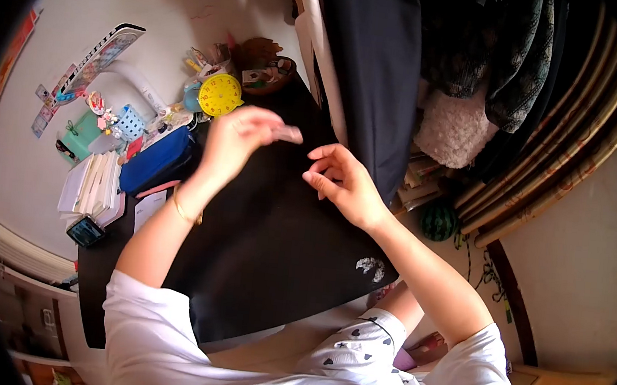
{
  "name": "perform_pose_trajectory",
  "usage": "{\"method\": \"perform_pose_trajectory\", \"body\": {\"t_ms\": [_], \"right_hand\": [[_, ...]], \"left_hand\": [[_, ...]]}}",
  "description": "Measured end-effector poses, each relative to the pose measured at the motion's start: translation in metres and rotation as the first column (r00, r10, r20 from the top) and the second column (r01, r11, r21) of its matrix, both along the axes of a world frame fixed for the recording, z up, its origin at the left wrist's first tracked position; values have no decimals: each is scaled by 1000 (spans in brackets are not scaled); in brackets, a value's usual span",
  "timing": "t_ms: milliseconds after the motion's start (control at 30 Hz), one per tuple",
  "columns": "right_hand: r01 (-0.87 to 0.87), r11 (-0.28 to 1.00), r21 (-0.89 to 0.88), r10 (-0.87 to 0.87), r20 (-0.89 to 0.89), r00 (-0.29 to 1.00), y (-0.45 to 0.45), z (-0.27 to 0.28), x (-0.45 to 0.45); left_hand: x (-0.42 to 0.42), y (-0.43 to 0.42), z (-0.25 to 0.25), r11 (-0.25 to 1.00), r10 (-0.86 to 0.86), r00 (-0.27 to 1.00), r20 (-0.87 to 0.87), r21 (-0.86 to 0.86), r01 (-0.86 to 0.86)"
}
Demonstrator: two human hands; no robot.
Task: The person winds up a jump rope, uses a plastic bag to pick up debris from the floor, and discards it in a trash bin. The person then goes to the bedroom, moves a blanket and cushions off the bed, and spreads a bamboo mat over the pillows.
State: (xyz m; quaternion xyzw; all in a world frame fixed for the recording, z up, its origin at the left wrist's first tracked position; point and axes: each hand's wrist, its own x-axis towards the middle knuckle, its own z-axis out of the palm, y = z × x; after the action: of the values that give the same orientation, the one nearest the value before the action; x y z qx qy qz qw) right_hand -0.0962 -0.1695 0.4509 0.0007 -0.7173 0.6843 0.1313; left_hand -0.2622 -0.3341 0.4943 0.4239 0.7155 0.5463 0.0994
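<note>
My left hand [244, 133] is raised over the far part of the black table [260, 232]. Its fingers pinch a small, pinkish, clear-looking flat piece [288, 134], blurred by motion, so its kind cannot be made out. To the right of that piece, a short gap away, hovers my right hand [344, 182]. Its fingers are loosely curled and apart, and nothing shows between them. A gold bracelet [187, 207] circles my left wrist.
Along the table's left and far sides stand books [93, 188], a blue pouch [159, 161], a yellow clock [220, 95], a dotted blue basket [131, 123] and a brown basket [283, 67]. A dark curtain [373, 65] hangs at the far right edge. A silvery patch [370, 268] lies near the front right.
</note>
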Motion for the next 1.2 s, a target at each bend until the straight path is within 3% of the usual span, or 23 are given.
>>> {"method": "perform_pose_trajectory", "body": {"t_ms": [67, 133, 233, 367, 533, 767, 867, 900, 1000, 1033, 1133, 1167, 1200], "right_hand": [[58, 998, -39, -61, -87, 994, 2, -6, 2], [28, 998, -48, -30, -47, 998, 5, 2, 16], [-66, 998, -5, 66, -18, 998, 8, 4, 34], [-104, 993, 47, 104, -3, 995, -6, 27, 56], [-138, 985, 101, 139, 1, 990, -31, 45, 40], [96, 957, 273, -93, -24, 995, -37, 49, -53], [162, 939, 304, -145, -80, 986, -27, 30, -103], [184, 914, 361, -173, -63, 983, -23, 25, -118], [306, 780, 547, -195, -252, 948, -11, -1, -161], [208, 781, 589, -186, -98, 978, -10, 6, -165], [244, 637, 731, -205, -144, 968, -9, 2, -184], [148, 683, 715, -178, -33, 983, -5, 2, -189], [141, 681, 718, -166, -36, 985, -4, -2, -193]], "left_hand": [[-47, 4, 0, 985, 111, 994, -13, 133, -109], [-91, 11, -3, 947, 255, 958, -129, 231, -221], [-136, 23, -19, 895, 435, 855, -282, 236, -378], [-142, 37, -33, 850, 525, 803, -282, 212, -481], [-151, 40, -54, 787, 598, 688, -412, 140, -600], [-155, 42, -73, 767, 639, 699, -321, 200, -610], [-141, 41, -69, 760, 641, 747, -175, 284, -585], [-140, 42, -69, 747, 654, 736, -177, 308, -590], [-139, 45, -69, 736, 651, 750, -116, 336, -587], [-139, 46, -69, 733, 637, 766, -86, 376, -568], [-137, 47, -68, 739, 625, 779, -59, 368, -565], [-135, 46, -70, 740, 633, 770, -80, 357, -570], [-134, 45, -69, 741, 634, 769, -84, 351, -573]]}}
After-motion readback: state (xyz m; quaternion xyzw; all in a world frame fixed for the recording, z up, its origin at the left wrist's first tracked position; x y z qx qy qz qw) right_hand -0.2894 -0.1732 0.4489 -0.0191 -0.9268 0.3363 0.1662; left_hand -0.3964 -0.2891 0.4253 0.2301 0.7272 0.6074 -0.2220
